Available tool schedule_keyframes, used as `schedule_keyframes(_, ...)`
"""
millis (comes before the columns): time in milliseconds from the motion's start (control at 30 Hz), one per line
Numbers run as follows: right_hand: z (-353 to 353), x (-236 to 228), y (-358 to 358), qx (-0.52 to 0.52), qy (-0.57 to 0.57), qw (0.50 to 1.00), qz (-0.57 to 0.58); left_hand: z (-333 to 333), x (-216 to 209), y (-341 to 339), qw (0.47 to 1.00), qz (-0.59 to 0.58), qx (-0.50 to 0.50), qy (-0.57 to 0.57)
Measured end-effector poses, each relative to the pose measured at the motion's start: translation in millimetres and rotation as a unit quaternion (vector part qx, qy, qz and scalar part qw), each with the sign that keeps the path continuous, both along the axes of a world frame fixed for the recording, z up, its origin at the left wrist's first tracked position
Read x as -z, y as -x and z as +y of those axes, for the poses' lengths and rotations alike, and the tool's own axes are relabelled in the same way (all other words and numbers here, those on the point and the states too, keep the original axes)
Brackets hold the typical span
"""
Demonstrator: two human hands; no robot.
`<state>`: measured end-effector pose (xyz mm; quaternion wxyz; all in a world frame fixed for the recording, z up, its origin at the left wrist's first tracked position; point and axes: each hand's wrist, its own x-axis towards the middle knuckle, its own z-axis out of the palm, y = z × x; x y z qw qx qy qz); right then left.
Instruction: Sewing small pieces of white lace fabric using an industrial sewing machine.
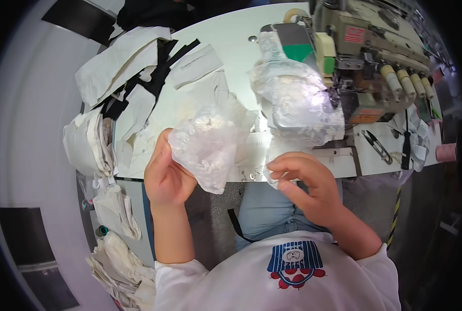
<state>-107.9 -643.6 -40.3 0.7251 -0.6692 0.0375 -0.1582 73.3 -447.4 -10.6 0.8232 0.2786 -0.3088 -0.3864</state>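
Observation:
My left hand (168, 173) is closed on the edge of a thin white lace piece (207, 147), sheer with raised floral patches, held up above the table's front edge. My right hand (309, 184) is curled, and a narrow end of white fabric (272, 175) shows between its thumb and forefinger. Whether that end joins the lace in my left hand cannot be made out. Beyond my right hand, another white lace piece (298, 98) lies by the sewing machine (366, 62), over its plate, lit by the machine's lamp.
Thread cones (410, 85) stand along the machine's right side. Black thread snips (377, 146) and a dark-handled tool (406, 150) lie at the table's right. White fabric stacks (88, 142) and black strips (161, 72) cover the left. More cloth (122, 269) is piled lower left.

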Motion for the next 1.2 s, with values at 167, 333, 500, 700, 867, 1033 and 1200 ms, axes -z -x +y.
schedule_keyframes(167,1.2,-12.9,-10.2,0.161,0.004,0.983,-0.084,-35.8,-5.1,28.9,0.998,0.018,-0.011,-0.064)
schedule_keyframes(333,-18.5,-32.5,-10.0,0.168,0.169,0.965,-0.106,-42.5,-9.9,48.7,0.977,-0.083,-0.032,-0.195)
schedule_keyframes(500,-23.5,-32.6,-2.9,0.168,0.299,0.930,-0.129,-56.4,-15.8,59.5,0.964,-0.146,-0.055,-0.216)
schedule_keyframes(700,-13.8,-32.6,11.6,0.041,0.098,0.988,-0.110,-55.3,-13.1,63.7,0.944,-0.279,-0.069,-0.163)
schedule_keyframes(867,-19.0,-4.5,22.0,-0.160,-0.495,0.853,-0.042,-59.5,-15.2,64.7,0.896,-0.227,-0.232,-0.304)
schedule_keyframes(1033,-16.9,-11.9,21.1,-0.181,-0.600,0.776,-0.069,-35.4,13.3,77.1,0.929,-0.061,-0.037,-0.364)
schedule_keyframes(1200,-10.0,12.2,26.0,-0.163,-0.477,0.856,-0.114,-59.5,-5.0,86.5,0.981,0.087,-0.043,-0.165)
